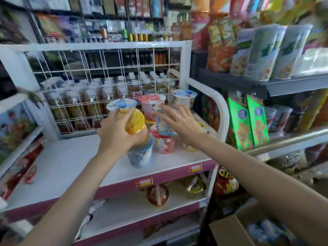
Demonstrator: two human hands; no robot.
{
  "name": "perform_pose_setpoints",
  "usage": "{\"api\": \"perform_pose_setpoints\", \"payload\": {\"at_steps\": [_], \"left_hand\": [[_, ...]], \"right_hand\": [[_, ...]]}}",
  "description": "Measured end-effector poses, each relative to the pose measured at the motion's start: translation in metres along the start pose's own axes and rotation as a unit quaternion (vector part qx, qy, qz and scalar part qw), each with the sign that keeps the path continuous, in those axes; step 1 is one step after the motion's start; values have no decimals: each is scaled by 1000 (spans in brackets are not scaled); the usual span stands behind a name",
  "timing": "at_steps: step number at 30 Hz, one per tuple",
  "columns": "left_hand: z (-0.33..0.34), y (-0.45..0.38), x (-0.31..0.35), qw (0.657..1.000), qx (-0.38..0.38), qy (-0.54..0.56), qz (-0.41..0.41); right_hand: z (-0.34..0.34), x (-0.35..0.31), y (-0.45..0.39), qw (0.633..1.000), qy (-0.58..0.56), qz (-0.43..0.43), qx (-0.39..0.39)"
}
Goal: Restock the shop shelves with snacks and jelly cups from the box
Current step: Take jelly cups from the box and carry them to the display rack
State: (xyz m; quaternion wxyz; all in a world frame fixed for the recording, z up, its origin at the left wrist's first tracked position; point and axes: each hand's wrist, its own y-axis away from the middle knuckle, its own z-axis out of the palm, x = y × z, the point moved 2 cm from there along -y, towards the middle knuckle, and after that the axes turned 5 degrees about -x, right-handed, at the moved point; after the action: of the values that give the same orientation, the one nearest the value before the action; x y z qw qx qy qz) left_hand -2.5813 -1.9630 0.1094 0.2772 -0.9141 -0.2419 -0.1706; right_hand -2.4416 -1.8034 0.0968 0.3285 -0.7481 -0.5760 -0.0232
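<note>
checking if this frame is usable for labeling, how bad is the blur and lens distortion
Head view: motion blur smears the upper shelves and edges; the yellow jelly cup in the left hand is soft, the right hand slightly streaked. Wide-angle bending curves the white wire rack. Lighting is even, without harsh glare.

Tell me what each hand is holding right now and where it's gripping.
Left hand grips the yellow jelly cup around its side. Right hand holds nothing, fingers spread against a blue-white cup.
</note>
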Motion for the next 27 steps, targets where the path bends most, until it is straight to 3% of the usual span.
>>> {"api": "perform_pose_setpoints", "payload": {"at_steps": [4, 7, 13, 17, 23, 27], "left_hand": [[11, -30, -6, 995, -47, -87, 7], [24, -43, -6, 988, -59, -116, 82], [30, -28, -4, 973, 66, -155, 159], [33, 7, 15, 964, 141, -104, 200], [104, 76, 82, 949, 30, 55, 310], [199, 113, 136, 937, -120, 102, 312]], "right_hand": [[1, -8, -8, 999, -33, -33, -4], [7, 3, -9, 997, -70, 13, -41], [5, 1, -16, 994, -91, 39, -47], [-12, 11, 26, 988, -120, 99, 0], [-26, 65, 182, 951, -211, 227, -12], [3, 107, 304, 892, -237, 367, -119]]}}
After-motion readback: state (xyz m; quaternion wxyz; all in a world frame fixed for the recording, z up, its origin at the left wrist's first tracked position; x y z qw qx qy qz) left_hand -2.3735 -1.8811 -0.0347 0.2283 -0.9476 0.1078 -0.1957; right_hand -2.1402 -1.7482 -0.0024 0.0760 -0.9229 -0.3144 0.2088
